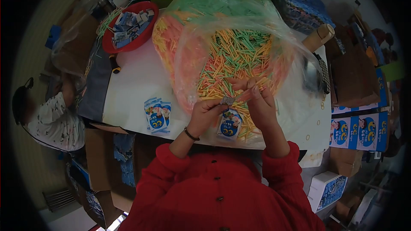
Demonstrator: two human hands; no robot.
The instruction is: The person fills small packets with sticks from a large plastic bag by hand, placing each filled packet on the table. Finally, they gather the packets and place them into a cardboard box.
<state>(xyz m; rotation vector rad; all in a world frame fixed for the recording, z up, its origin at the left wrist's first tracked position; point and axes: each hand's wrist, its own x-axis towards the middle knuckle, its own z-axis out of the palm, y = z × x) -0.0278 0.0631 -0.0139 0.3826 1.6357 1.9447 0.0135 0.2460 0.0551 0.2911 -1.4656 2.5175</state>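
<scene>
My left hand (208,112) pinches the top edge of a small blue-and-white printed packet (230,124), which hangs down in front of the bag. Close beside its striped top, my right hand (260,102) has its fingers closed around a few thin pinkish sticks (245,96). Behind both hands lies a large clear plastic bag (188,42), its mouth turned toward me, full of thin orange, green and pink sticks (239,53). To the left, more packets (157,115) of the same print lie overlapping on the white table (128,98).
A red basin (147,34) of small packets stands at back left, with a yellow-and-black handled tool (114,64) near it. At right are a tan cylinder (317,38), a dark flat object (311,75) and printed boxes (359,131). Another person (55,119) sits at far left.
</scene>
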